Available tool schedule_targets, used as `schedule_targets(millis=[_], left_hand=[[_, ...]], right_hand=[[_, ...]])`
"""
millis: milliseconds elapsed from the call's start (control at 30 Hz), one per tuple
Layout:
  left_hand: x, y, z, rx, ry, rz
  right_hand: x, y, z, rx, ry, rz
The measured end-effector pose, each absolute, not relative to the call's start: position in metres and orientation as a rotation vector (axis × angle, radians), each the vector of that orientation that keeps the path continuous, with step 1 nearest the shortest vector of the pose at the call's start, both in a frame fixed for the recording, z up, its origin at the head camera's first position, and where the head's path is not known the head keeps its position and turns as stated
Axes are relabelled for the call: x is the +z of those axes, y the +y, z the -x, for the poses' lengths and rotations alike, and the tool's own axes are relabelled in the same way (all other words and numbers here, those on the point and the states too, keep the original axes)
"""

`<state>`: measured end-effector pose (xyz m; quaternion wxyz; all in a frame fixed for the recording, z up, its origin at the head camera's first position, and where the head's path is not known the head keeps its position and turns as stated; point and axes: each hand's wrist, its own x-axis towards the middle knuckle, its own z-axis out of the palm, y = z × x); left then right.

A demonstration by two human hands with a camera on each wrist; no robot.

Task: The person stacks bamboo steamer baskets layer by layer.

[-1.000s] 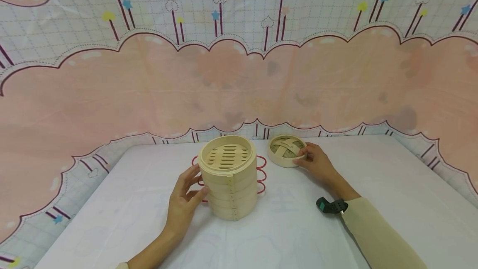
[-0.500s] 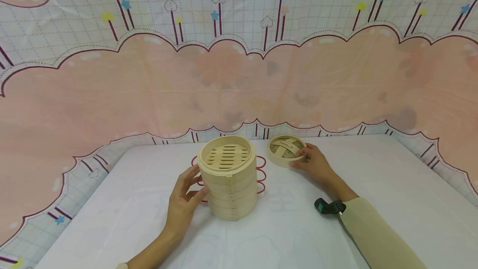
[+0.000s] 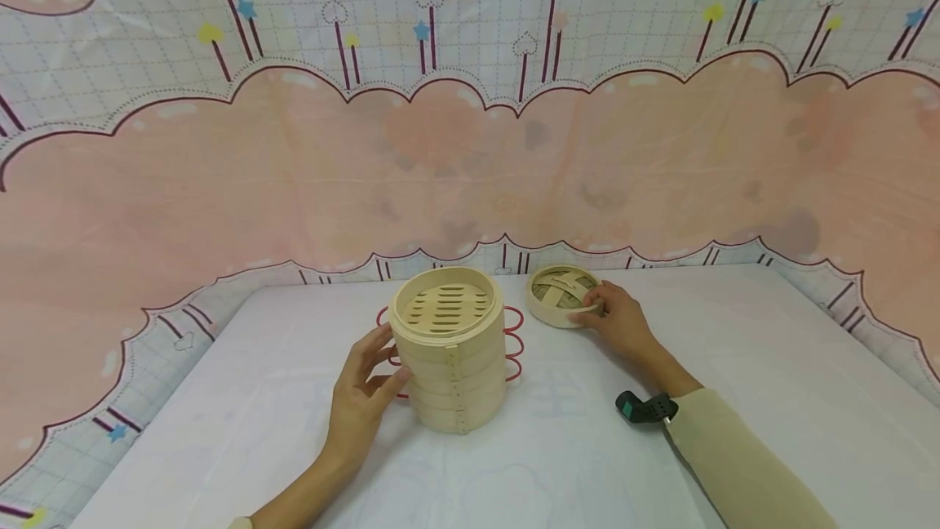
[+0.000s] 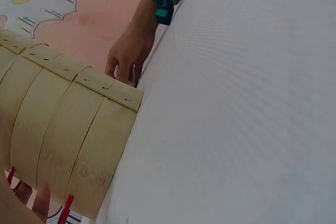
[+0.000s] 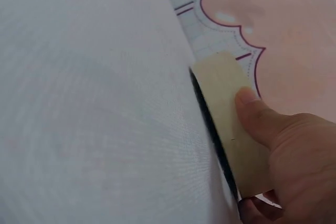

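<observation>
A stack of round bamboo steamer baskets (image 3: 458, 382) stands upright on the table, its slotted top tier uncovered and red loops (image 3: 515, 344) on its sides. My left hand (image 3: 360, 398) holds the stack's left side, thumb at the front and fingers partly hidden behind it; in the left wrist view, fingertips (image 4: 41, 203) show beside the red loops. Behind the stack to the right lies the woven bamboo steamer lid (image 3: 560, 288). My right hand (image 3: 620, 321) pinches the lid's right rim, with the thumb (image 5: 251, 109) on its side wall in the right wrist view.
A white cloth covers the table (image 3: 279, 366). Close behind the lid, a patterned curtain (image 3: 470, 178) hangs along the table's back edge. A dark wristband (image 3: 648, 407) sits on my right wrist.
My right wrist has shifted very slightly left, fingers still at the lid's rim. The left hand and the stack have not moved.
</observation>
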<state>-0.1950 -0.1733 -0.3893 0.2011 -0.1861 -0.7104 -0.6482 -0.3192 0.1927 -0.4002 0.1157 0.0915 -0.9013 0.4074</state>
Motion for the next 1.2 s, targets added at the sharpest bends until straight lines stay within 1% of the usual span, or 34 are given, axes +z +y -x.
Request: schedule_targets(millis=[233,400,600,800,1200], left_hand=[[-0.389,-0.173,0.194,-1.807,-1.988,0.512],[-0.389,-0.173,0.193,-1.795,-2.001,0.507],[-0.388,-0.173,0.193,-1.766,-2.018,0.508],[-0.389,-0.173,0.192,-1.77,-2.019,0.5],[-0.39,-0.173,0.193,-1.772,-2.018,0.503]], right_hand=[[-0.398,0.195,0.319,1.256,-2.63,-0.244],[-0.39,0.199,0.319,1.309,-2.554,-0.297],[-0.372,0.204,0.316,1.39,-2.472,-0.355],[-0.349,0.205,0.311,1.448,-2.369,-0.473],[-0.316,0.188,0.295,1.47,-2.325,-0.598]])
